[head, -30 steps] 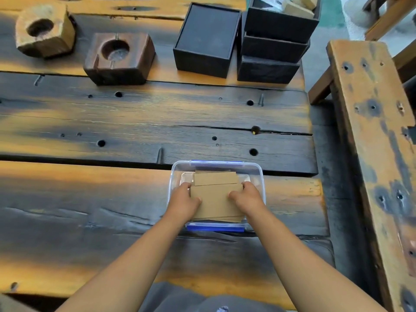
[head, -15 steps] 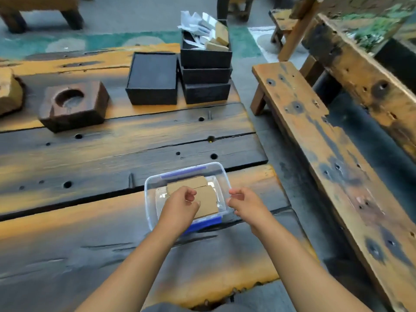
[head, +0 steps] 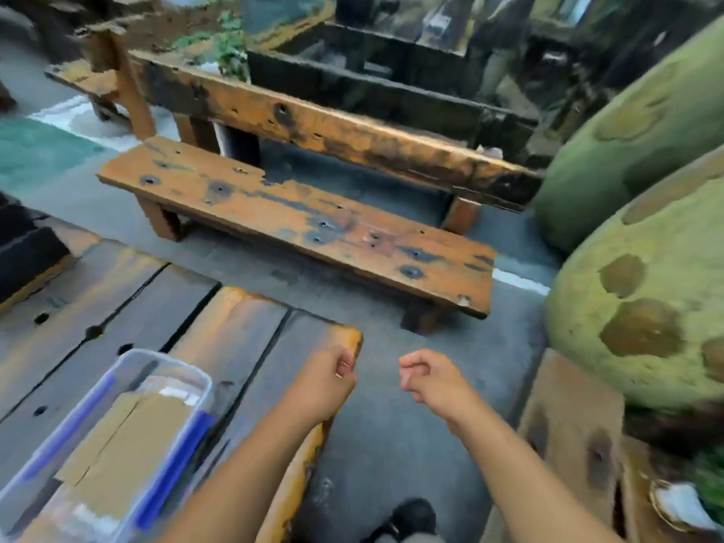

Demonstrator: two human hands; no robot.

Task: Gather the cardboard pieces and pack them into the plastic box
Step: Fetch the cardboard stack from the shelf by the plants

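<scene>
The clear plastic box (head: 198, 376) with blue side clips sits at the lower left on the dark wooden table (head: 243, 335). Brown cardboard pieces (head: 129, 444) lie flat inside it. My left hand (head: 327, 382) hovers over the table's right corner, to the right of the box, fingers curled with nothing in them. My right hand (head: 429, 380) is past the table edge above the grey floor, also curled and holding nothing. Both hands are apart from the box.
A worn orange wooden bench (head: 297, 225) stands across the gap ahead, with a heavy beam (head: 333, 127) behind it. Large green mottled rounded shapes (head: 642, 291) rise on the right. A black box (head: 23, 248) shows at the left edge. A shoe (head: 411, 517) is on the floor below.
Both hands let go of the cardboard and box and pulled away to the right. The view swung right, so the box now sits at the lower left.
</scene>
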